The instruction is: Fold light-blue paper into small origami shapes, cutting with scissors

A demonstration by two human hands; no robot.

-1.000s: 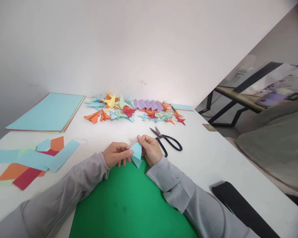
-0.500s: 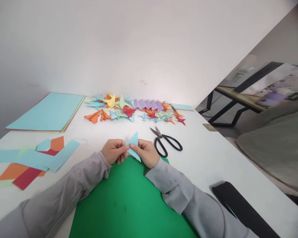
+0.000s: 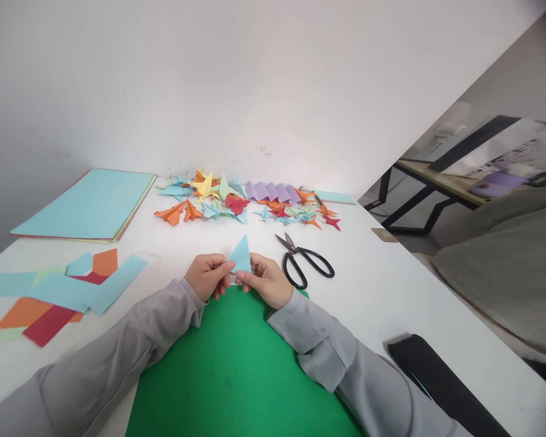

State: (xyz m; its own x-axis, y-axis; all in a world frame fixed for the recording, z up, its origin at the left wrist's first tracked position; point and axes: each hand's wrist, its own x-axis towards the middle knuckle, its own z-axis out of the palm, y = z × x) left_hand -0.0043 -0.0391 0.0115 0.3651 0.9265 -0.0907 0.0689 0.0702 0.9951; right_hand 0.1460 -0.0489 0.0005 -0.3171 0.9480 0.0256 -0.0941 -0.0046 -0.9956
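A small light-blue folded paper, pointed at the top, is held up between both hands. My left hand pinches its lower left edge between thumb and fingers. At the lower right, my right hand grips it, thumb across the bottom edge and fingers partly hidden behind. Both hands are over the far end of a green sheet that lies on the white table. Black-handled scissors, blades spread, lie just right of my right hand.
Folded paper shapes in several colours and a purple pleated paper lie along the wall. A stack of coloured sheets is at the back left. Loose paper strips lie at left, a black flat object at right.
The bottom point of the blue paper has gone from below my right thumb, and a broader triangle now stands above the thumbs. My right thumb has moved slightly lower.
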